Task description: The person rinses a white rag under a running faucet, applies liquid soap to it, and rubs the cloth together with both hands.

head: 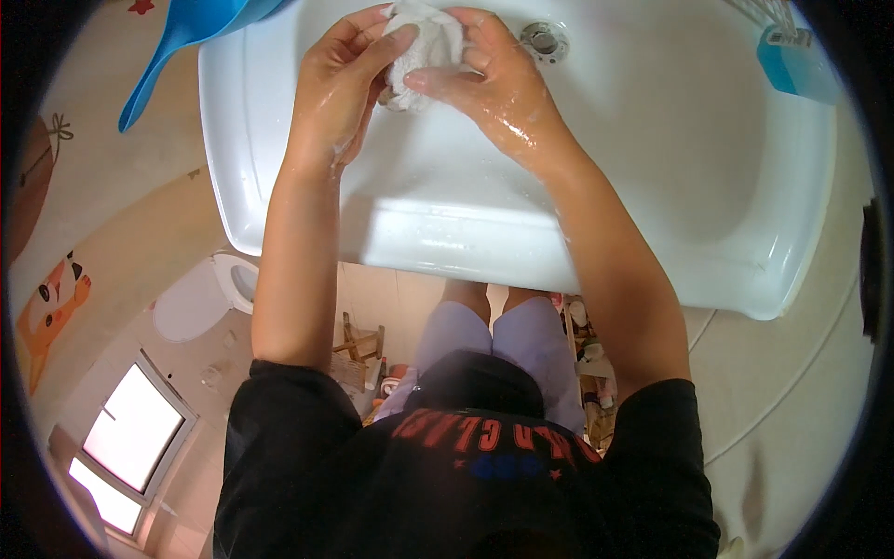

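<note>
Over the white washbasin point(468, 237), both of my hands grip a wet, bunched white cloth point(427, 59). My left hand point(342, 77) has its thumb pressed on the cloth's left side, with the fingers partly behind it. My right hand point(499, 80) holds the right side, its thumb across the lower part. Suds and water shine on the right wrist, and a little foam clings to the left one. Just right of my right hand is the round metal drain point(545, 42). The cloth's far side is hidden.
A blue plastic dipper point(202, 28) lies over the basin's far left rim. At the far right rim stands a translucent blue holder point(793, 63) with thin-handled items in it. Below on the left are a toilet point(234, 279) and a wooden folding stool point(360, 342).
</note>
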The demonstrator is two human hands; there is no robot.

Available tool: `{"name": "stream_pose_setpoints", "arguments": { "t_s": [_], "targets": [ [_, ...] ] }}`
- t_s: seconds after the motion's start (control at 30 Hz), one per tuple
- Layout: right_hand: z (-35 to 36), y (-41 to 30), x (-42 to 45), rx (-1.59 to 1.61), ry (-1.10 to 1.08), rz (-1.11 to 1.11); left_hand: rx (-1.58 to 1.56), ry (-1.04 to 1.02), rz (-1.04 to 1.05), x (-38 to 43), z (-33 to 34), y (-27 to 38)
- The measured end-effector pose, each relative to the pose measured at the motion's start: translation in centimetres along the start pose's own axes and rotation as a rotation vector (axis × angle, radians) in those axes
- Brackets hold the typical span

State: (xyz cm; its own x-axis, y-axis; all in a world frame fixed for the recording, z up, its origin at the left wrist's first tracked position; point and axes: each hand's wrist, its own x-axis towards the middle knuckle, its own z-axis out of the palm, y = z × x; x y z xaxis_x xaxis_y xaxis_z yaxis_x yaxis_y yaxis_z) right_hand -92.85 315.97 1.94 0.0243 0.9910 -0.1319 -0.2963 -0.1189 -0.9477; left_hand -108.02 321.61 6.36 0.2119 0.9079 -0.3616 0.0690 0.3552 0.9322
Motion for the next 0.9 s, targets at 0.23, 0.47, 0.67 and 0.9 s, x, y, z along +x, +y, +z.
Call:
{"name": "stream_pose_setpoints", "arguments": {
  "t_s": [0.23,0.47,0.67,0.9],
  "targets": [
    [-1.1,-1.0,0.5,-0.078,0.034,0.041,0.238,0.246,0.280,-0.1,-1.9,-0.4],
    [2.4,-1.0,-1.1,-0.102,-0.031,-0.066,-0.150,0.007,-0.021,-2.7,-1.0,1.5],
    [-0.5,0.1,0.0,-0.019,0.196,-0.081,0.084,-0.064,0.155,-2.8,-1.5,2.1],
    [-2.1,-0.8,0.7,0.088,0.281,-0.055,0.575,0.067,0.392,-2.2,-2.7,1.5]
  ]
}}
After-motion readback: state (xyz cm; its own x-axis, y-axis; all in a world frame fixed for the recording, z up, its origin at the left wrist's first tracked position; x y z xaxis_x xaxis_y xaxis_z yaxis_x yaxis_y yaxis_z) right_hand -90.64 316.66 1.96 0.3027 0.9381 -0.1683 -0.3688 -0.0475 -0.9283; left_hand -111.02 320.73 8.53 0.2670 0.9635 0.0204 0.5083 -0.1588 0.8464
